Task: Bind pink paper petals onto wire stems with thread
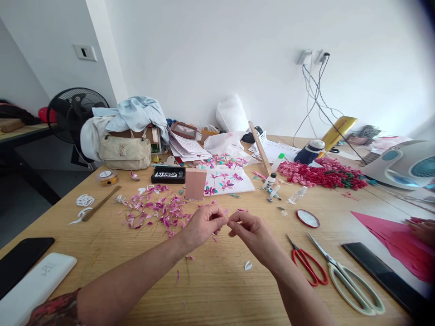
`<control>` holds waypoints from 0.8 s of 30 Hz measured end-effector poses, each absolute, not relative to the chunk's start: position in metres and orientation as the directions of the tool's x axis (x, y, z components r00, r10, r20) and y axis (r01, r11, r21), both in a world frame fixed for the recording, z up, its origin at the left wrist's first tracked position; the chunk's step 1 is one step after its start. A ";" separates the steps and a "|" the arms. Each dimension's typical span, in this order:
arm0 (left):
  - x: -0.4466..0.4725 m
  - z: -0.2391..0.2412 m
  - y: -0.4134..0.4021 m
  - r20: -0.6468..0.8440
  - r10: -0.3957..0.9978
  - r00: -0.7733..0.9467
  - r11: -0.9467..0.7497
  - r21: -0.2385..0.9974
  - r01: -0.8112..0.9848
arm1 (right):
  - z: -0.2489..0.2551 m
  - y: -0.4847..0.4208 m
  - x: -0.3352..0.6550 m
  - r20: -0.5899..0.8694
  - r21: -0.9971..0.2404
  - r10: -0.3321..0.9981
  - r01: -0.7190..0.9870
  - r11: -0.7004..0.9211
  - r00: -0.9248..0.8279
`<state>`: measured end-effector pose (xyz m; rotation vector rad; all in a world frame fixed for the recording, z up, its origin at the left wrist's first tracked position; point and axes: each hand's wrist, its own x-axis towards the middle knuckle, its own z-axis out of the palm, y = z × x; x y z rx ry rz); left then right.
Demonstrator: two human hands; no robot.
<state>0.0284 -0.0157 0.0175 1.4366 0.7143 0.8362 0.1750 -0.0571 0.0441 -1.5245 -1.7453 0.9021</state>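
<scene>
My left hand [203, 225] and my right hand [249, 230] meet above the wooden table [217, 290], fingertips pinched together on a tiny piece between them, too small to name. A scatter of pink paper petals [154, 210] lies just beyond my left hand. A single white petal [248, 266] rests on the table below my right wrist.
Red scissors [307, 264] and larger white scissors [350, 283] lie to the right, beside a black ruler [380, 274] and pink paper [397, 237]. Another person's hand [423, 230] shows at the right edge. A black phone [22, 258], white power bank [34, 283], red flower pile [321, 174], glue bottles [270, 181] and bag [124, 151] lie around.
</scene>
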 end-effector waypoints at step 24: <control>0.026 0.019 -0.017 0.058 0.845 0.531 0.011 0.992 -0.125 | 0.055 -0.054 0.174 0.241 -0.345 0.940 0.884 0.317 -0.243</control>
